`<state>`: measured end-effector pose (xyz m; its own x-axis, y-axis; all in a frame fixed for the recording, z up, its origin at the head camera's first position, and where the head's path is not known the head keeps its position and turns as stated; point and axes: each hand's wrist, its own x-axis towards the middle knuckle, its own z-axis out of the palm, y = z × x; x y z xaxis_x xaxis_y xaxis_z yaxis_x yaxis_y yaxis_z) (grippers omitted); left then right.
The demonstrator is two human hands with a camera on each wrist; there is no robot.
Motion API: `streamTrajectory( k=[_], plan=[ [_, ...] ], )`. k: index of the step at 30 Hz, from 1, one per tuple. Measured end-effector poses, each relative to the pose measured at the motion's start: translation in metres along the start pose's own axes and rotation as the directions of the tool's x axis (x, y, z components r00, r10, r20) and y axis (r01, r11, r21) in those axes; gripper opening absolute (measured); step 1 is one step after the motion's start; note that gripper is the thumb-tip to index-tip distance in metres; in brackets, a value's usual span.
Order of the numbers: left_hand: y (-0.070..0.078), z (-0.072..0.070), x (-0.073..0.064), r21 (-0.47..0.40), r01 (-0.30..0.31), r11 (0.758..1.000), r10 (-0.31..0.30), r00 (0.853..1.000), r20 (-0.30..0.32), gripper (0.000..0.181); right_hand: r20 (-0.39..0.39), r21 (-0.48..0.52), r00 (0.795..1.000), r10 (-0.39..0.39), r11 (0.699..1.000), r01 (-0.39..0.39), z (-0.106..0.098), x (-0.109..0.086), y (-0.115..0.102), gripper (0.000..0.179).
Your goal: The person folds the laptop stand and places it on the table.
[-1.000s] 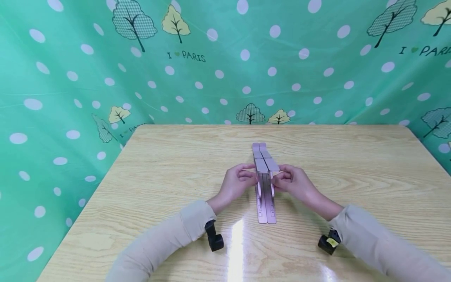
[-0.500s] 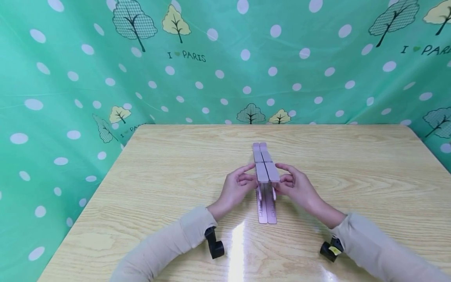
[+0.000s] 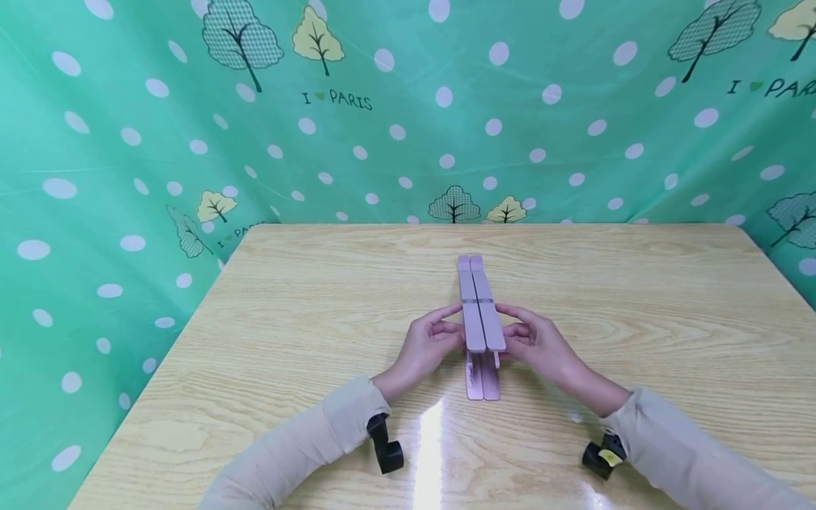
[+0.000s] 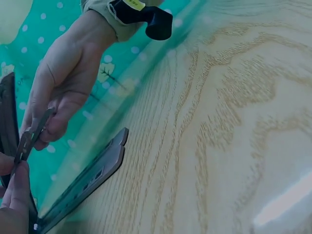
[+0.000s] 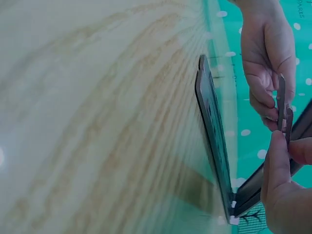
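A foldable laptop stand of pinkish-purple metal stands partly unfolded at mid-table. Its upper arms slope up toward me from the far end, over a flat base. My left hand is at its left side, index finger stretched along the upper arm's edge, thumb and fingers pinching a support leg. On the right side my right hand mirrors this grip. Both wrist views show the slim support legs between the fingertips, below the raised arms. The base rests on the tabletop.
The stand is on a light wood-grain table, which has a bright glare strip in front. Behind and to the left hangs a green dotted cloth with printed trees. Black wrist cameras hang below both sleeves.
The stand's upper arms have swung down toward the base, their near ends coming closer to me. Both hands have moved slightly with them, keeping their hold. The base has stayed put.
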<state>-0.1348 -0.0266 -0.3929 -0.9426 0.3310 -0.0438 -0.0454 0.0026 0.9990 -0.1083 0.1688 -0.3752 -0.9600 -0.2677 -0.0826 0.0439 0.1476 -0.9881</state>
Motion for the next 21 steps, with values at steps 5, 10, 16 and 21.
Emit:
streamTrajectory(
  k=[5,10,16,21],
  plan=[
    [-0.0034,-0.0003,-0.0012,0.000,0.055,0.998,-0.055,0.998,0.010,0.045,0.017,0.052,0.997,0.075,0.996,-0.076,-0.0005,-0.0011,0.0040,0.053],
    [-0.0069,-0.0009,-0.0022,0.000,0.081,0.997,-0.081,0.997,0.021,0.045,0.037,0.106,0.994,0.107,0.988,-0.111,0.0000,-0.0017,0.0070,0.053],
    [-0.0090,-0.0026,-0.0021,-0.009,0.079,0.997,-0.078,0.996,0.047,0.048,0.041,0.111,0.991,0.125,0.985,-0.129,-0.0004,-0.0022,0.0066,0.053],
    [-0.0081,-0.0038,-0.0030,-0.018,0.089,0.996,-0.088,0.994,0.069,0.048,0.055,0.118,0.990,0.134,0.983,-0.139,-0.0007,-0.0025,0.0068,0.054]
  ],
)
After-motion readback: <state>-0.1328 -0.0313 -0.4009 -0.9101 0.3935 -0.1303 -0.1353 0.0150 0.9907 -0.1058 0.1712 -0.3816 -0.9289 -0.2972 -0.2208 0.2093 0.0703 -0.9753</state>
